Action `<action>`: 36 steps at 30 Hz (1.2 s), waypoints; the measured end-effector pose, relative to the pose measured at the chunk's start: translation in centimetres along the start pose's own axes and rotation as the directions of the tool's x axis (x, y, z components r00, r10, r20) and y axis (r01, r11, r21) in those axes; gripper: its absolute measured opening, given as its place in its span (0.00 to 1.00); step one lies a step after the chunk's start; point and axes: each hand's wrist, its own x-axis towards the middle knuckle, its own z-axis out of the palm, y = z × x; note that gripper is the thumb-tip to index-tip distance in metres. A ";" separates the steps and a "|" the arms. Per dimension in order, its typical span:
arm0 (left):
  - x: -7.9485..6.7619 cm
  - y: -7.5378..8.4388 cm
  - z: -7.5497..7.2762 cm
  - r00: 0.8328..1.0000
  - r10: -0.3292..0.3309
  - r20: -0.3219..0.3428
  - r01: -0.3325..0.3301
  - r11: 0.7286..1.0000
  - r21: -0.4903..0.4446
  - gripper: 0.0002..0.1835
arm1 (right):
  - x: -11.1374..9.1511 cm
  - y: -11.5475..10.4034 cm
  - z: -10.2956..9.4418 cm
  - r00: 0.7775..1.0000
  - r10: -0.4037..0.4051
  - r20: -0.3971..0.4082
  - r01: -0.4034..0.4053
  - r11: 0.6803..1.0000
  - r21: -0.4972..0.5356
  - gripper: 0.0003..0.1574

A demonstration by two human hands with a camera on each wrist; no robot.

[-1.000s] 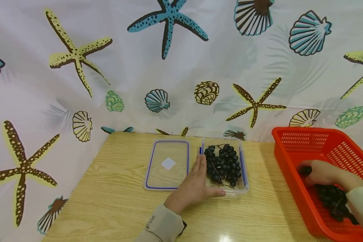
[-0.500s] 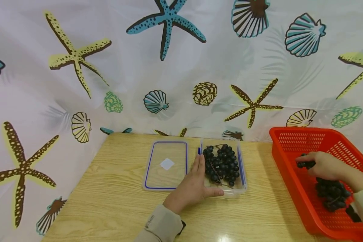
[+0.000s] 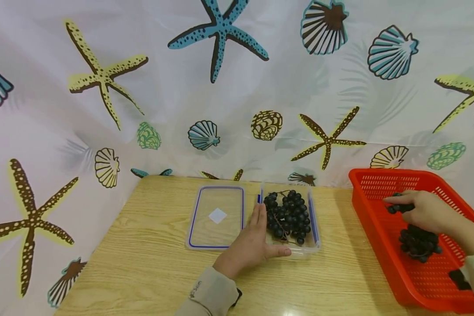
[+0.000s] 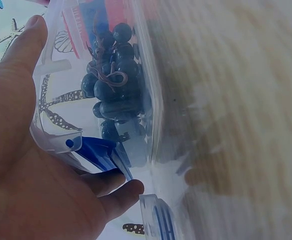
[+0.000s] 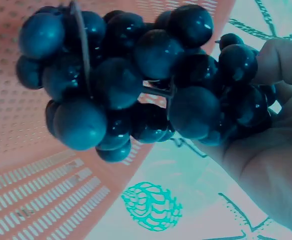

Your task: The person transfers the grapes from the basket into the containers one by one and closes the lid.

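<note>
As my left grip [image 3: 253, 248] lies spread against the clear container [image 3: 302, 250] at its near left corner, my right grip [image 3: 430, 213] pinches a dark grape bunch [image 3: 418, 246] over the red basket [image 3: 379, 245]. Further grapes [image 3: 290, 215] lie inside the container; left of it, a blue-lined lid [image 3: 215, 230] rests on the surface [image 3: 142, 250]. Patterned cloth [image 3: 166, 94] hangs behind.

Blue-black grapes [image 3: 418, 245], red basket [image 3: 385, 250], clear blue-clipped container [image 3: 300, 250], white starfish-patterned cloth [image 3: 174, 96]
</note>
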 end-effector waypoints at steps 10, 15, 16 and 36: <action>0.1 -0.2 0.1 1.000 -0.003 -0.005 0.003 1.000 -0.002 0.70 | -0.5 -2.8 -1.2 0.990 -0.027 -0.140 0.027 1.000 -0.004 0.26; 0.2 -0.3 0.2 1.000 0.002 -0.004 -0.002 1.000 0.004 0.70 | -0.6 -3.9 -1.7 0.983 -0.056 -0.176 0.056 0.998 -0.004 0.25; 0.2 -0.3 0.2 1.000 0.004 -0.004 -0.004 1.000 0.004 0.70 | -0.7 -4.1 -1.8 0.980 -0.065 -0.186 0.065 0.998 -0.005 0.24; 0.3 -0.3 0.2 1.000 0.017 -0.003 -0.017 1.000 0.019 0.70 | 0.7 -11.5 -2.0 0.941 -0.188 -0.282 0.204 0.979 0.027 0.28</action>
